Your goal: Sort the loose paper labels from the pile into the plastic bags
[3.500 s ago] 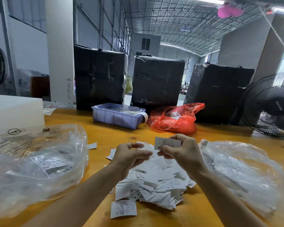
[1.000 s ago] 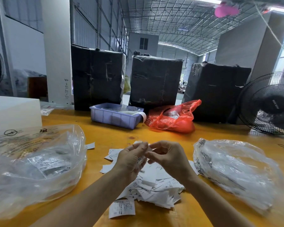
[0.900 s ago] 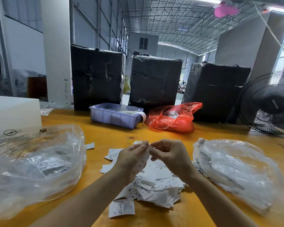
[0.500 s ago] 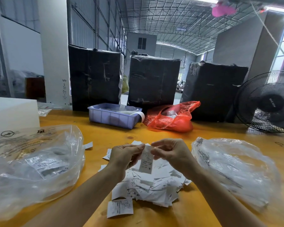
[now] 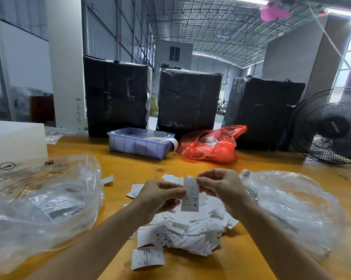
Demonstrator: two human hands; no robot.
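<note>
A: Both hands up? 
B: Yep, left hand and right hand pinch one label upright over the pile (marked M), between two bags. Small print's unreadable.

Bare table lies open beyond the label pile, up to the blue tray and red bag. Left of the pile and right of it, two clear plastic bags crowd close.
</note>
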